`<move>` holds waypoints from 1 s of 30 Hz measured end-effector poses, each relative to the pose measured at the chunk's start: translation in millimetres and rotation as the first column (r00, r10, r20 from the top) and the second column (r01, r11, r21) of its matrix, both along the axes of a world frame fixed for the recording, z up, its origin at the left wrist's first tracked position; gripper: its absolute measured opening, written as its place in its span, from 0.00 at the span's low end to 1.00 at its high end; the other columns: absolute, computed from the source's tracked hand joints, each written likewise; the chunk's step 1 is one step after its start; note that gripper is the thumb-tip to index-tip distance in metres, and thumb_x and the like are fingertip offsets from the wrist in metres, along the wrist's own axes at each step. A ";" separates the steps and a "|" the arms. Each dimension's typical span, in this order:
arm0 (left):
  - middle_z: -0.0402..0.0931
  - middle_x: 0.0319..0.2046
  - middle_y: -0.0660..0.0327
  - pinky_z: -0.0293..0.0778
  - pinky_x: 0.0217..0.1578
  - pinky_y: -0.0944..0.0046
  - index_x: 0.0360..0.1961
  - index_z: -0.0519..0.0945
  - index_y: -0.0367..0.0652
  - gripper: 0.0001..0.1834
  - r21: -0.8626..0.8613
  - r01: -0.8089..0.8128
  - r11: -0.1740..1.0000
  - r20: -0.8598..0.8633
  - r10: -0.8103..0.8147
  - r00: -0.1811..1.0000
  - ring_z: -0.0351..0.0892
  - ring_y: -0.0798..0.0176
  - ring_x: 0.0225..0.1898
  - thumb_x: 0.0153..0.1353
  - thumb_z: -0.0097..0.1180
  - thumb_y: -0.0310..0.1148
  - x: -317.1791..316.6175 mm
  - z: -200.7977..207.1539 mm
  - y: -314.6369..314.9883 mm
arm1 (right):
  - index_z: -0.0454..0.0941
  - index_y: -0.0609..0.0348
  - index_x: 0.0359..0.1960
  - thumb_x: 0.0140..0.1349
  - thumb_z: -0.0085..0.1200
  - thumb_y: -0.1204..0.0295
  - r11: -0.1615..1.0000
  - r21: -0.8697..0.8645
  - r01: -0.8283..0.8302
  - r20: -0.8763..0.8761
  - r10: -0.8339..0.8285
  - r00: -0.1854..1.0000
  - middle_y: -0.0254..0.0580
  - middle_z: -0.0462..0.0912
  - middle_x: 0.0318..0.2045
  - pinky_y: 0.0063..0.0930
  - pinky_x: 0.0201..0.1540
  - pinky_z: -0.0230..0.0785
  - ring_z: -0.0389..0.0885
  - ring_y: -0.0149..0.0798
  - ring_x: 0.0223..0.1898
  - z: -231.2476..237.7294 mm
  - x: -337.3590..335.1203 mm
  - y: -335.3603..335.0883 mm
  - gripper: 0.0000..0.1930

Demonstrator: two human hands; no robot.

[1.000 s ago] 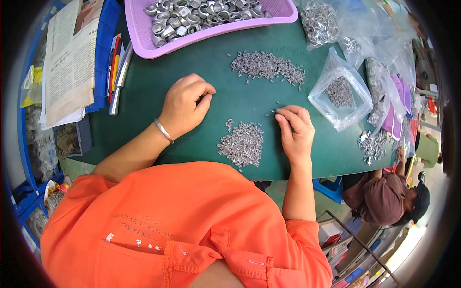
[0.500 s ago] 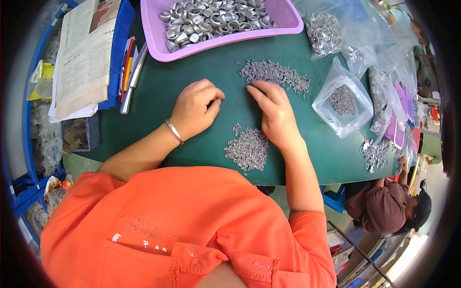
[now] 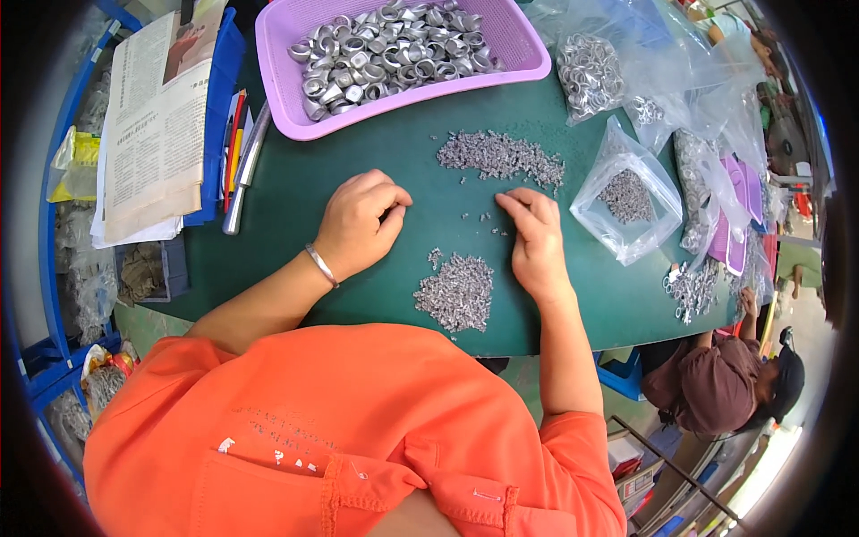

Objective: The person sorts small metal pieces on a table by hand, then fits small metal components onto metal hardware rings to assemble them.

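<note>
My left hand (image 3: 360, 224) rests on the green tabletop with its fingers curled in; whatever may be inside is hidden. My right hand (image 3: 537, 237) lies opposite, its fingers stretched loosely forward and touching the table, with nothing visible in them. A few tiny grey metal pieces (image 3: 484, 217) are scattered just left of its fingertips. Beyond the right hand spreads a long heap of similar tiny pieces (image 3: 503, 156). A rounder heap of them (image 3: 455, 292) sits nearer to me, between my forearms.
At the back stands a purple plastic basket (image 3: 313, 128) full of metal rings (image 3: 385, 55). To the right are an open clear bag (image 3: 601, 231) of small pieces, bagged rings (image 3: 591, 72) and loose metal parts (image 3: 693, 288). Newspaper (image 3: 157, 134) and a metal rod (image 3: 248, 170) lie left.
My right hand has drawn back from the far heap toward me and slightly right. A few tiny pieces now lie between the two heaps. My left hand stays curled in much the same place.
</note>
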State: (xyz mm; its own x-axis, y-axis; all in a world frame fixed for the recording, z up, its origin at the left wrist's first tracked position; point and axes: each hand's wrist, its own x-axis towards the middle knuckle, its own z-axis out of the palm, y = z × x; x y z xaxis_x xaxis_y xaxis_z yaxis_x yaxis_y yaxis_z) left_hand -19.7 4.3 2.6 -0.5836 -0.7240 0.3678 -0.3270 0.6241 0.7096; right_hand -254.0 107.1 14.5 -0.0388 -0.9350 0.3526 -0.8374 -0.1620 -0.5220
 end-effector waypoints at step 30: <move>0.72 0.26 0.62 0.69 0.27 0.66 0.27 0.79 0.39 0.03 0.022 -0.001 1.000 0.014 0.000 1.000 0.71 0.65 0.22 0.49 0.58 0.21 2.1 -3.6 -0.2 | 0.80 0.60 0.31 0.47 0.62 0.80 0.997 0.061 0.039 0.140 -0.047 0.989 0.40 0.75 0.29 0.34 0.36 0.66 0.72 0.44 0.31 0.8 3.6 28.2 0.09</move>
